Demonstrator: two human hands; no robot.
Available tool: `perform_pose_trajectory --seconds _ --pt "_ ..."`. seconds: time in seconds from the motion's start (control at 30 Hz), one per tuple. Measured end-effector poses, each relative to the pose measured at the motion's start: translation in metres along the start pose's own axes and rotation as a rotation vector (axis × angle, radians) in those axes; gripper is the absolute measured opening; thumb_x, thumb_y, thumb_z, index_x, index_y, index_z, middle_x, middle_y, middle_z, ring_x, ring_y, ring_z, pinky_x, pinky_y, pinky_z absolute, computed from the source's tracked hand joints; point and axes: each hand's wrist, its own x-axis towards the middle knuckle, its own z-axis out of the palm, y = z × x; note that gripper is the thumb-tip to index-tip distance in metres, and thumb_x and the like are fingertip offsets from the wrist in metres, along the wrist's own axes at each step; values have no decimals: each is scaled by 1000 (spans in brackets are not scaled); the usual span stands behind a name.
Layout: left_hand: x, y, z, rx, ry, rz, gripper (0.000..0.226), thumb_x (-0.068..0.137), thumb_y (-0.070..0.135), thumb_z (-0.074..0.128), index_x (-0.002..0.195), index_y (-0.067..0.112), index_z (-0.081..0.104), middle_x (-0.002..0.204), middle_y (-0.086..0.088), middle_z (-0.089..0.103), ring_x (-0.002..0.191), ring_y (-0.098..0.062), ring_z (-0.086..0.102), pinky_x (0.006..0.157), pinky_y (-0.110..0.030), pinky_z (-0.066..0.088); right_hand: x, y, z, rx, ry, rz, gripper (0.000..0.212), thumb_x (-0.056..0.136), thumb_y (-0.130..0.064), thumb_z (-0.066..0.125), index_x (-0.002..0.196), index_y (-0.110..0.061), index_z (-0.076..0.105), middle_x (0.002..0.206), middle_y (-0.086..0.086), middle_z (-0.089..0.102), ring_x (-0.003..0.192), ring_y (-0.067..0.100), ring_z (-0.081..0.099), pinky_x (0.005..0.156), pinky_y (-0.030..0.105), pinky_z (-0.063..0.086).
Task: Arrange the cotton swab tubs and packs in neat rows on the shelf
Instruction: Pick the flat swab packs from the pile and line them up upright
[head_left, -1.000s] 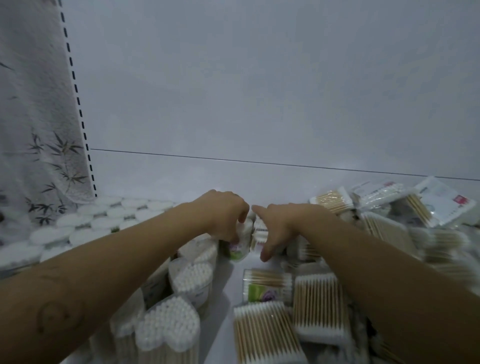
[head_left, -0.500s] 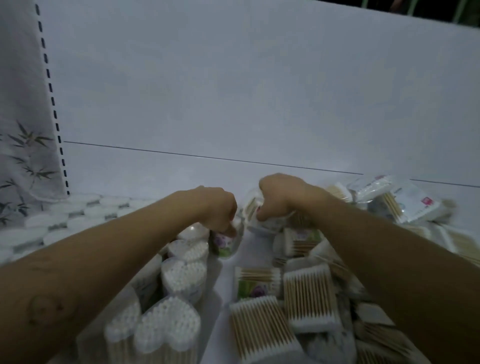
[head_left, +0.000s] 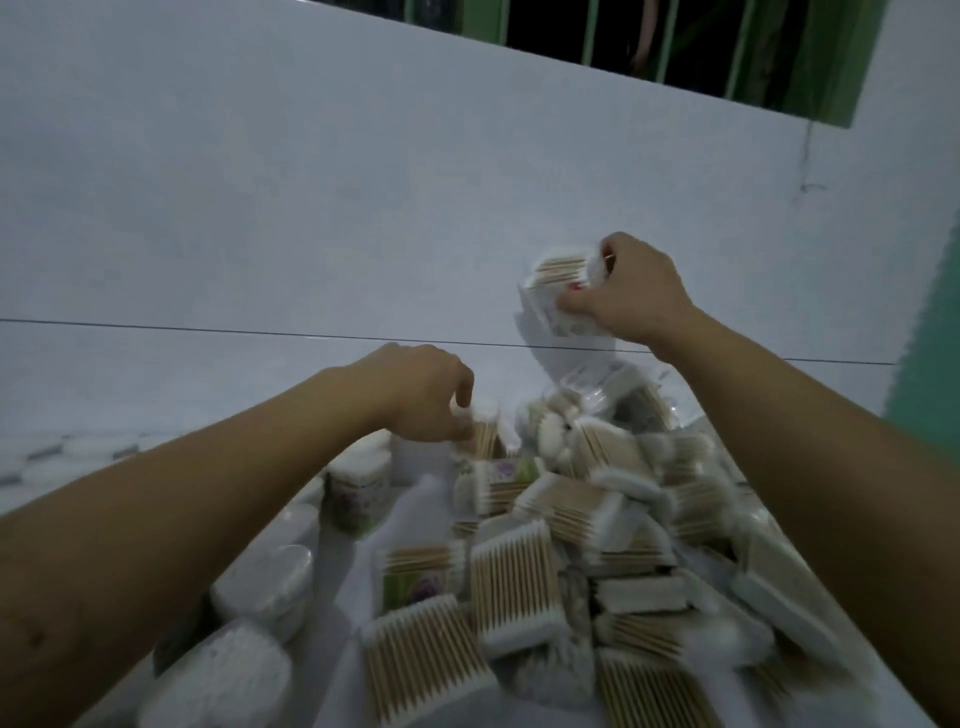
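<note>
The right hand (head_left: 634, 296) is raised in front of the white back panel (head_left: 311, 208), fingers and thumb pinching a swab pack (head_left: 558, 275) held clear above the heap of packs (head_left: 571, 519) on the shelf (head_left: 353, 571). The left hand (head_left: 421, 395) sits lower, fingers curled down onto another pack (head_left: 483, 441) at the heap's far edge (whether it actually grips it, I cannot tell). Round tubs (head_left: 358, 488) stand left of the heap.
</note>
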Motion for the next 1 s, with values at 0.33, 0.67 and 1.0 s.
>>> perform_pose_trajectory --seconds 0.33,0.67,1.0 --pt "15 53 -10 -66 5 33 42 90 55 54 125 31 54 128 7 54 114 -14 51 95 -34 42 -1 109 -18 -377 -89 258 79 81 -34 74 142 -11 30 135 21 40 125 38 40 89 41 42" --pt "30 94 -16 -201 77 -15 38 90 53 57 118 27 60 115 8 60 97 -12 57 86 -33 48 -32 144 -38 164 -115 238 53 96 -36 55 142 -13 45 144 8 48 128 26 47 98 33 37" --pt "18 95 -5 -201 80 -118 21 89 48 60 96 28 62 97 11 62 91 -10 59 82 -31 51 -57 173 -48 196 -132 259 61 95 -43 54 145 -12 40 146 8 46 129 27 46 104 38 36"
